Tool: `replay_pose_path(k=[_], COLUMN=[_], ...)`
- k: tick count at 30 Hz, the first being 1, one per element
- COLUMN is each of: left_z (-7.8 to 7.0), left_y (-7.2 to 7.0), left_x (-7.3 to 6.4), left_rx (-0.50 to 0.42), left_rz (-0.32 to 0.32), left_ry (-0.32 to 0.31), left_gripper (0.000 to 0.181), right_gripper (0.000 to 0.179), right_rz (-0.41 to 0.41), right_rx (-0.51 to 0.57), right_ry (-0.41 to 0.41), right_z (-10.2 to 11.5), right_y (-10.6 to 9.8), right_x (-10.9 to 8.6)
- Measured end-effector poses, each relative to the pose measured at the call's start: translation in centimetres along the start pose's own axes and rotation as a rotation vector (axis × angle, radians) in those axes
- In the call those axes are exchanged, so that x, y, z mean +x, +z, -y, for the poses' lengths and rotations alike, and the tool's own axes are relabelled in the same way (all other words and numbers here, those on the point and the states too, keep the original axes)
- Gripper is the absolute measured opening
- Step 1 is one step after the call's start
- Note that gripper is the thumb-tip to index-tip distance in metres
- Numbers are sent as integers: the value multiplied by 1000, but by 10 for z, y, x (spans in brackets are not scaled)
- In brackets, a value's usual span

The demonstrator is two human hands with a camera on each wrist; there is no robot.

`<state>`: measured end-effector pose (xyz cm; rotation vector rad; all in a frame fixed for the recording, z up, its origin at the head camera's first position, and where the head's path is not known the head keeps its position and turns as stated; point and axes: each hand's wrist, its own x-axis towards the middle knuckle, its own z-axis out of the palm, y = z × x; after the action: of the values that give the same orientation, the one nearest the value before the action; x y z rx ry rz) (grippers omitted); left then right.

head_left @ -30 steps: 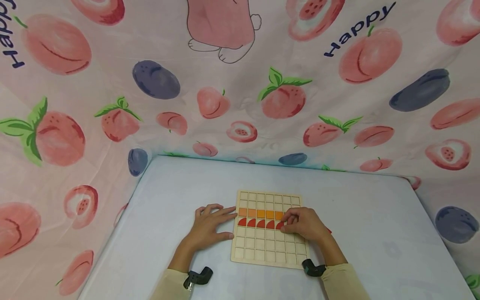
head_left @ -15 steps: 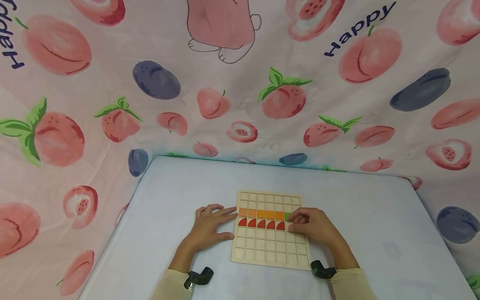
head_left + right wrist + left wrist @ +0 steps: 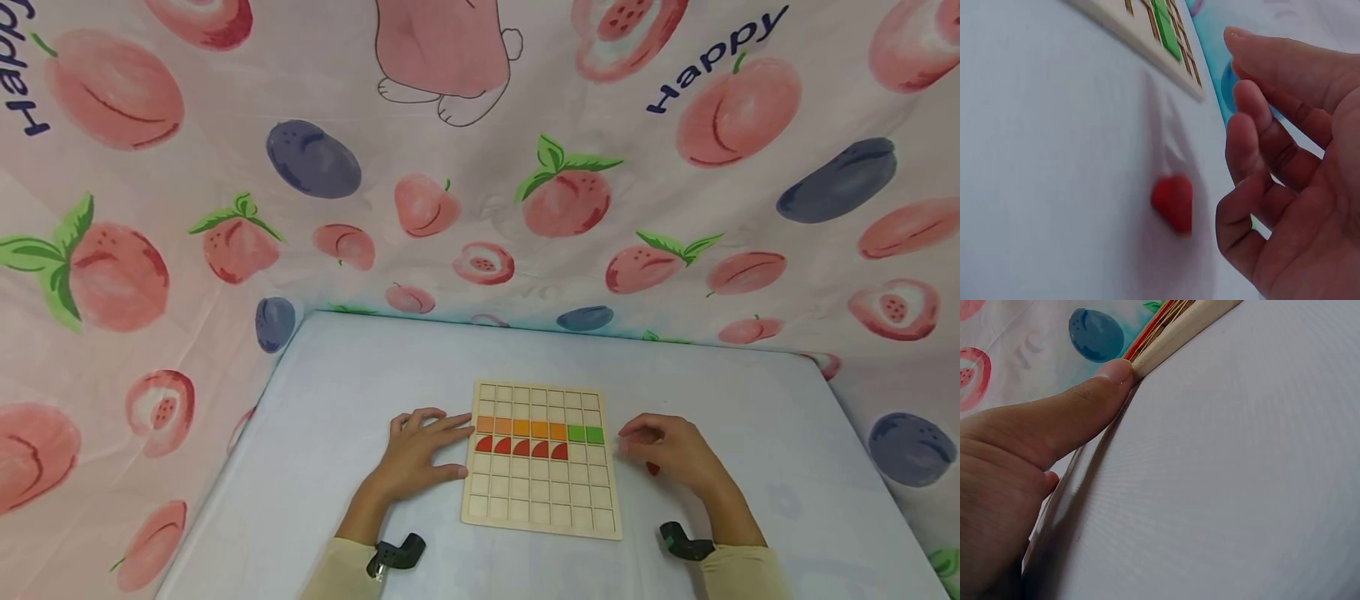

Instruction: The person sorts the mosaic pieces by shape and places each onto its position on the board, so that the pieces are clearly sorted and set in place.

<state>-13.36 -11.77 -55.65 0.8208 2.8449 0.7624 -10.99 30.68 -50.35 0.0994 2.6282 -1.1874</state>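
Note:
A pale wooden grid board [image 3: 542,502] lies flat on the white table. One row carries orange-toned squares [image 3: 522,427] with two green squares [image 3: 585,433] at its right end. Below it sit several red quarter-circle pieces [image 3: 522,447]. My left hand [image 3: 417,452] rests at the board's left side, fingers spread, its thumb touching the edge in the left wrist view. Just right of the board hovers my right hand [image 3: 671,450], fingers loosely bent with nothing visible between them. A loose red piece [image 3: 1174,203], blurred, lies on the table near that hand, partly hidden in the head view.
Around the white table [image 3: 420,358] hangs a pink cloth [image 3: 465,208] printed with fruit. Dark wrist-camera mounts [image 3: 397,552] sit at both sleeve cuffs. The board's other cells show bare wood.
My right hand has moved right, off the board, uncovering the two green squares and the bare cells below them. The left hand and the board stay in place.

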Motion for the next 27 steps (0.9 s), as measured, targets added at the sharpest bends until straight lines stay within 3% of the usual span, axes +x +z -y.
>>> replay_pose_path(k=[14,27], left_z=[0,1], left_y=[1,1], left_x=[0,0], left_rx=[-7,-1], left_rz=[-9,-4], left_ry=[4,1], left_gripper=[69,69], right_gripper=[34,46], right_rz=[-4,60], right_rx=[-122,-67], right_ry=[53,99], right_z=[-41,-46], right_y=[-20,-23], right_x=[-9,-9])
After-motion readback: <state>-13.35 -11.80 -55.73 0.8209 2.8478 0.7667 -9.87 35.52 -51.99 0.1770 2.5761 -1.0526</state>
